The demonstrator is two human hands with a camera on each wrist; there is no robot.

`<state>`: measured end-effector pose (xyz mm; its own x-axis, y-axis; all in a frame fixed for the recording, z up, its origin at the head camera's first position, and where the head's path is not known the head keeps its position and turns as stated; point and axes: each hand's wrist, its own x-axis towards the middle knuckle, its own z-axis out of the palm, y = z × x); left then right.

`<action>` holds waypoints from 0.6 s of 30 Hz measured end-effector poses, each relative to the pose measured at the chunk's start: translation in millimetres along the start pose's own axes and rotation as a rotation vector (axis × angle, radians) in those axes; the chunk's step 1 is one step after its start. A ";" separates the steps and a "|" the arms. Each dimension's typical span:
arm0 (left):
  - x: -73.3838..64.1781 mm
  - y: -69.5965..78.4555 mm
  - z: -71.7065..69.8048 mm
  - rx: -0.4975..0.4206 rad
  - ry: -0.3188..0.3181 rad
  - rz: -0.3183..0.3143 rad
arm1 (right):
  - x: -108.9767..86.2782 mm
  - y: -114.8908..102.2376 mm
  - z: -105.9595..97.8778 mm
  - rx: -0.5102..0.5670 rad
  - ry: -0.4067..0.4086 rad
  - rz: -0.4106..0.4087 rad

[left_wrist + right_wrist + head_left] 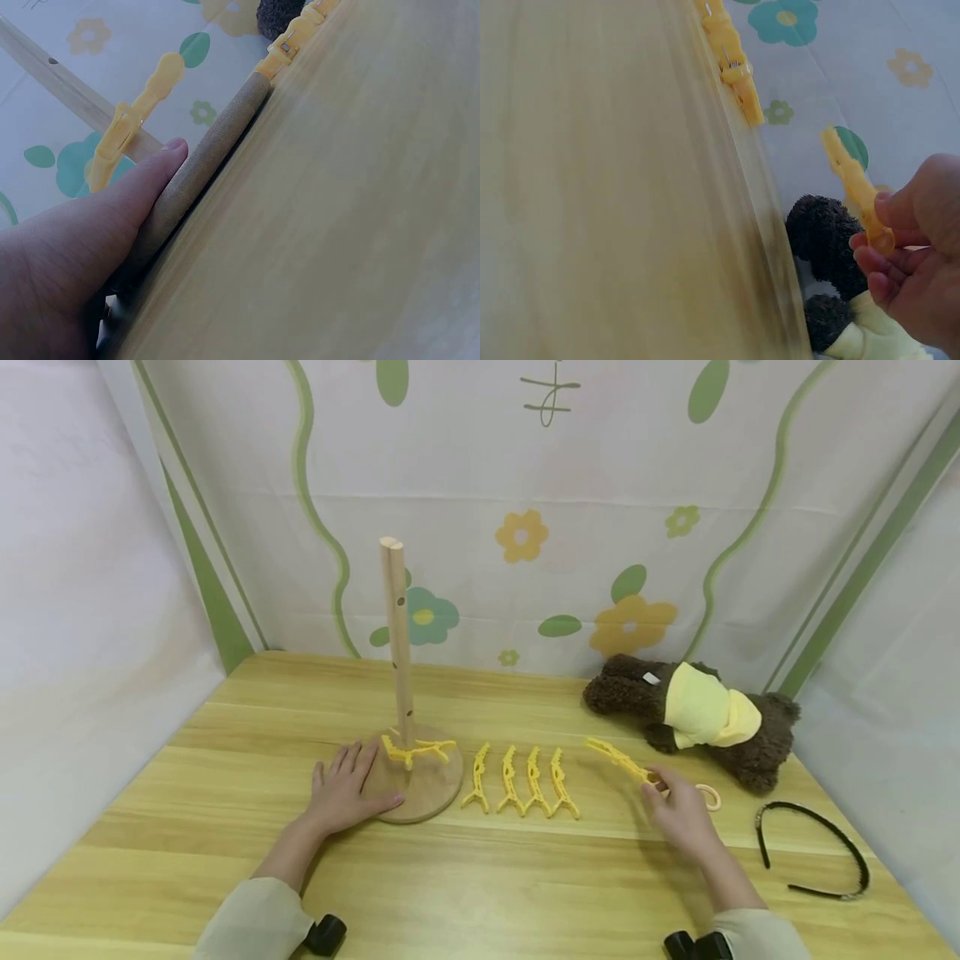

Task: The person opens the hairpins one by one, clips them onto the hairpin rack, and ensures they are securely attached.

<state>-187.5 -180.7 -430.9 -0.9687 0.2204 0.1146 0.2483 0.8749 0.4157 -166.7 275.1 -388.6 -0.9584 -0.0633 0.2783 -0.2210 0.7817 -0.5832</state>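
A wooden stand has an upright post and a round base. My left hand rests on the base's left side, fingers spread and thumb lying over the near rim. Yellow alligator hair clips sit around the foot of the post. Right of the base, several more yellow hair clips lie in a row on the table. My right hand pinches one yellow hair clip by its end between thumb and fingers. In the right wrist view this held clip points up and away from the fingertips.
A brown plush toy in a yellow top lies at the back right. A pale ring lies just behind my right hand, and a black headband near the table's right edge. A flowered cloth hangs behind the table.
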 end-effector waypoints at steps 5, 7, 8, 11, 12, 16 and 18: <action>0.4 2.0 -0.2 0.006 0.000 -0.004 | 5.3 -4.4 -1.8 -0.051 0.065 -0.078; 0.4 2.7 0.2 0.005 -0.002 -0.004 | 8.2 -7.4 -1.4 -0.054 0.081 -0.091; 0.4 3.0 0.2 0.004 -0.004 -0.004 | 10.0 -9.4 -1.0 -0.056 0.092 -0.100; 0.1 3.7 0.1 0.001 -0.006 -0.006 | 17.0 -16.6 0.5 -0.052 0.116 -0.129; 0.0 3.6 -0.1 0.002 -0.005 -0.004 | 19.7 -19.4 1.1 -0.051 0.124 -0.140; -0.7 3.3 -1.6 0.005 0.002 -0.003 | 30.6 -33.2 4.8 -0.020 0.112 -0.181; -1.1 3.6 -2.3 0.004 0.007 -0.003 | 36.0 -41.4 7.2 0.009 0.089 -0.205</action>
<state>-185.6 -178.8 -427.4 -0.9693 0.2150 0.1194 0.2454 0.8772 0.4127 -193.3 236.0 -359.9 -0.8737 -0.1650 0.4576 -0.4114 0.7526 -0.5141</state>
